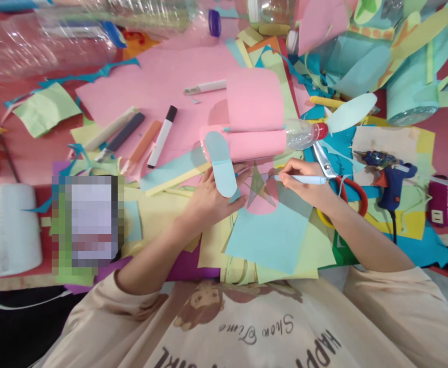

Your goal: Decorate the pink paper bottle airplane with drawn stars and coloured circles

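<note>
My right hand [304,181] is closed round a light blue marker [311,179], its tip near a star-like shape [261,188] on pink paper [269,202]. My left hand [208,197] lies with fingers apart at the left of that shape, partly under a rounded blue strip [224,171]. The strip is on a clear bottle wrapped in pink paper [256,144], with a red cap [319,131] and a pale blue oval [352,113] at its right end. Light blue paper [272,235] lies below the pink piece.
Scissors [346,199] lie beside my right forearm, and a blue glue gun [393,184] is farther right. Several markers [162,137] rest on large pink paper. Plastic bottles [55,46] line the back left; a white device [9,230] stands at far left.
</note>
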Demonstrator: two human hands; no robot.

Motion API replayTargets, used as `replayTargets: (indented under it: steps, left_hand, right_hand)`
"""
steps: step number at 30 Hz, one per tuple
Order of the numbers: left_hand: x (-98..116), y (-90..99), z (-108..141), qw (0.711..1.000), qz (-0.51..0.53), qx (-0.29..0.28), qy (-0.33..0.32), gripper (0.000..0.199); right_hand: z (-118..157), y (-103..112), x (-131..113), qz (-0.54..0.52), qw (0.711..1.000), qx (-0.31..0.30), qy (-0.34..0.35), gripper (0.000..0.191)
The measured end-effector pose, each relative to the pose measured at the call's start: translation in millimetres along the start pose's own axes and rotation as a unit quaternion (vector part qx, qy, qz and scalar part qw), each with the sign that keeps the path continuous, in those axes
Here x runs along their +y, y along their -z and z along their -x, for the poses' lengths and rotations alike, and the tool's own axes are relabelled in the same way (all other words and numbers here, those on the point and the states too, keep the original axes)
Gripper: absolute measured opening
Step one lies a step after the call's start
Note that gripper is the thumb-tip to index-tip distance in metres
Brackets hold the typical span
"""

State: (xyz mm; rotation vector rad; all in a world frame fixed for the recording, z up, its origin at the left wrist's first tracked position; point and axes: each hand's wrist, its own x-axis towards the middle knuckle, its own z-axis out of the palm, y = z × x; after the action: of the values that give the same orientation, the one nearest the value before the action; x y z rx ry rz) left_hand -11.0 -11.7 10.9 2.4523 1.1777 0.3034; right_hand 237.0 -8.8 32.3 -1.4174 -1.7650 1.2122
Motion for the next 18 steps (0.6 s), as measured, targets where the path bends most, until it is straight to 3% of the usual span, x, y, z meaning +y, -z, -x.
replayTargets:
  steps: [7,18]
  left_hand:
    - [0.1,0.1,0.3,1.000,-0.005,0.004,-0.007,0.048]
    - [-0.1,-0.3,0.0,1.000,-0.003,0.002,-0.003,0.048]
  right_hand:
    - [0.1,-2.0,0.7,-0.006,1.000,0.023,-0.012,0.016]
    - [0.6,-0.7,1.4,-0.009,1.000,0.010,-0.013,0.018]
